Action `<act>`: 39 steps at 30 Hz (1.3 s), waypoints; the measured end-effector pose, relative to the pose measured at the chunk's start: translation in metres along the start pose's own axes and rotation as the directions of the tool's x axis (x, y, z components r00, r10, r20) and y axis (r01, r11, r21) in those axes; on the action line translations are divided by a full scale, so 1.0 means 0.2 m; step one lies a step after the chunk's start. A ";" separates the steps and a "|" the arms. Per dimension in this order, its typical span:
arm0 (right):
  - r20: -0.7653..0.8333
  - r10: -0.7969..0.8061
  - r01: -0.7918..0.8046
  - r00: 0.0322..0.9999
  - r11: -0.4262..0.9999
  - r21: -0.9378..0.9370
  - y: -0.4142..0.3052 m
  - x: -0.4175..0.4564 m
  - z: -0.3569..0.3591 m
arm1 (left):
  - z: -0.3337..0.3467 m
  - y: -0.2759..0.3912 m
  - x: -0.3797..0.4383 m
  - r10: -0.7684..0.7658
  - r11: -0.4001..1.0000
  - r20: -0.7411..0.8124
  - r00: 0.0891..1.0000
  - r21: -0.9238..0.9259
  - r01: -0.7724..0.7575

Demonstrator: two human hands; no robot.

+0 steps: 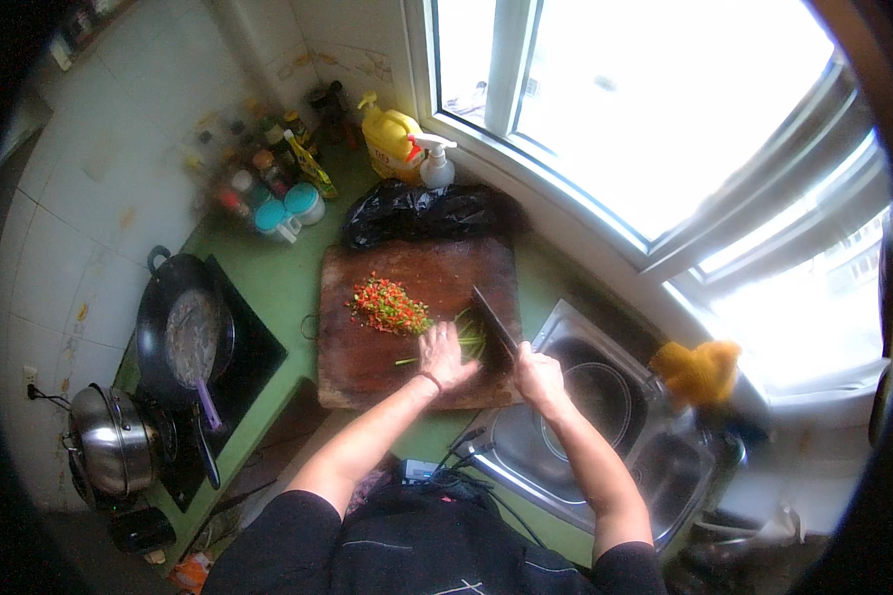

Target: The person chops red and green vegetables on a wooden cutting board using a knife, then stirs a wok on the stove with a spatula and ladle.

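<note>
A wooden cutting board [417,379] lies on the green counter. Chopped red and green peppers [388,303] form a pile on its left half. My left hand [444,358] rests with spread fingers on thin green stalks [472,335], just below the pile; a ring and a wristband show on it. The fingers press the stalks against the board, and part of them is hidden under the palm. My right hand [537,375] grips the handle of a kitchen knife [495,320], whose dark blade is over the board, right of the stalks.
Behind the board lies a black plastic bag [431,212]. A steel sink [595,401] is at the right, with a yellow cloth [696,370] beyond. At the left, a black wok [152,335] sits on the cooktop [257,349] beside a steel pot [111,439]. Teal-lidded jars [303,202] and bottles stand behind.
</note>
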State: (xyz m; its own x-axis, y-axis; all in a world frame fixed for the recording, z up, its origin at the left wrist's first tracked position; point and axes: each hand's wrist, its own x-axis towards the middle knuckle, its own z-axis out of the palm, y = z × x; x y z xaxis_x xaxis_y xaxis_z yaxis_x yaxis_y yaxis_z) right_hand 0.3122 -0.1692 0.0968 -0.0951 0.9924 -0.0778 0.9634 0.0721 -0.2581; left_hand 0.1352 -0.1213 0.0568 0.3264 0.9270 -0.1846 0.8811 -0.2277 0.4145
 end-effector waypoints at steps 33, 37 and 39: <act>-0.006 -0.170 0.169 0.985 0.981 0.098 -0.09 -0.02 0.15 | 0.20 -0.04 -0.12 0.088 0.968 -0.047 0.995 0.239 -0.075; 0.127 0.078 -0.099 0.989 0.982 0.162 -0.13 -0.02 0.01 | 0.14 -0.01 -0.12 -0.033 0.994 -0.178 0.983 0.100 0.051; 0.103 0.030 -0.045 0.994 0.988 0.150 -0.13 -0.10 -0.04 | 0.24 -0.08 -0.10 -0.014 0.992 -0.251 0.968 0.122 0.046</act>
State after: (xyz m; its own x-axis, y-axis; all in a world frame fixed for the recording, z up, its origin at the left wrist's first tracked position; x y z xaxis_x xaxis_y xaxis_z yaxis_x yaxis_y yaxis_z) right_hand 0.2917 -0.1898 0.1128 -0.0916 0.9786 -0.1844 0.9181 0.0113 -0.3961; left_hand 0.1305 -0.1501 0.0105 0.2176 0.9753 0.0389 0.9303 -0.2193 0.2942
